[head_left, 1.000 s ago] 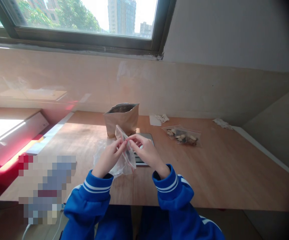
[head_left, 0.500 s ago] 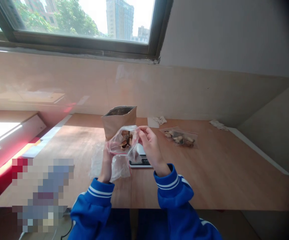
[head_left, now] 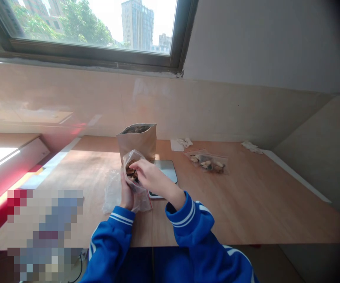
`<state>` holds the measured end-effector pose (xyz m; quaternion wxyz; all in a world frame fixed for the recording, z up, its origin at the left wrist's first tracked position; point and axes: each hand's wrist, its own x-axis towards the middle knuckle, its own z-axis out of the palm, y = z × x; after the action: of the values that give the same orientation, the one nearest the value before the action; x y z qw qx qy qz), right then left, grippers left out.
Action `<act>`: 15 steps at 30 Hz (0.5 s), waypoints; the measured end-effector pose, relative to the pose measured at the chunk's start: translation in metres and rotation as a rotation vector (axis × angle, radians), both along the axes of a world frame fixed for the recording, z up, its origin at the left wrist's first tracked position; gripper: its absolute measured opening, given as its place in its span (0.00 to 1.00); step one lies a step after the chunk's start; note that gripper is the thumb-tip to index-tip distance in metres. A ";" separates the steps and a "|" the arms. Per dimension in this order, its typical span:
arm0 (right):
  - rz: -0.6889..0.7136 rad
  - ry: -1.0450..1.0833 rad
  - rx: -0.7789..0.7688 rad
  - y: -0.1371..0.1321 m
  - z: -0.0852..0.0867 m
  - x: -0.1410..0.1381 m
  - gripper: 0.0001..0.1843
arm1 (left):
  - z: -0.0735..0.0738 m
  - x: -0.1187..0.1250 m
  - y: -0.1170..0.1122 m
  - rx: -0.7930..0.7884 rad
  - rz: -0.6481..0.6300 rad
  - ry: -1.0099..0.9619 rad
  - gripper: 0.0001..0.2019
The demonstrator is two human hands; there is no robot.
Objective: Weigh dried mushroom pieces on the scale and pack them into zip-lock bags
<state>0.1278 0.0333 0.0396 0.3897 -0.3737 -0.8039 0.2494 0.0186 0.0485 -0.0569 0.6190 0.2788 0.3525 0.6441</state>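
My left hand [head_left: 126,192] holds a small clear zip bag [head_left: 132,169] with brown pieces in it, upright above the table. My right hand [head_left: 149,177] has crossed over to the left, its fingers pinched together at the bag's mouth. Just behind them stands an open brown paper pouch [head_left: 137,140]. A small digital scale [head_left: 164,173] lies on the table right of my hands. A pile of empty clear bags [head_left: 114,194] lies under my left hand.
A filled clear bag [head_left: 207,162] lies flat at the back right of the wooden table [head_left: 246,196]. Crumpled white paper [head_left: 183,142] and another scrap [head_left: 251,147] lie near the wall. A blurred patch covers the lower left.
The bag was lifted and held open between both hands. Now my right hand has moved left to the bag's mouth, and the bag has come down and left, uncovering the scale.
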 end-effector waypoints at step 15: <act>-0.019 -0.259 -0.101 0.043 -0.058 -0.017 0.29 | -0.025 -0.012 0.006 0.013 -0.052 -0.079 0.21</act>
<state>0.1104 0.0761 -0.0187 0.2658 -0.4293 -0.8304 0.2356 0.0071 0.0549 -0.0817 0.6471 0.2662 0.3161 0.6407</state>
